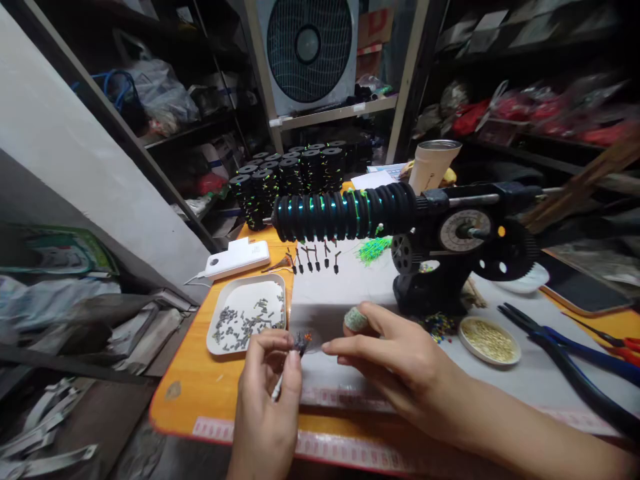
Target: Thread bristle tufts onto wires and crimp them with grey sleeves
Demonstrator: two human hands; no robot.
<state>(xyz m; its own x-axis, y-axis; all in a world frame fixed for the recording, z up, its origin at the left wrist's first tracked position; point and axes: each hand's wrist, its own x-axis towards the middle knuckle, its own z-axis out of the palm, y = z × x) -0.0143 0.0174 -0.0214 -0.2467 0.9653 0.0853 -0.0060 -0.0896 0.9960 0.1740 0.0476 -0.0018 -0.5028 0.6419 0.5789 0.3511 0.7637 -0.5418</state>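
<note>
My left hand is closed, thumb against fingers, around a thin white stick. At the fingertips sits a small dark piece, with tiny orange bits beside it. Just to the right, my right hand has its fingertips drawn together close to that dark piece; whatever they pinch is too fine to make out. A grey-green wrap covers one of its fingertips. Left of my left hand lies a white tray scattered with small grey pieces.
Behind my hands, a black winding machine carries a row of black spools. Bright green strands and several small dark pieces lie beneath it. At right are a dish of gold beads and pliers; a power bank sits left.
</note>
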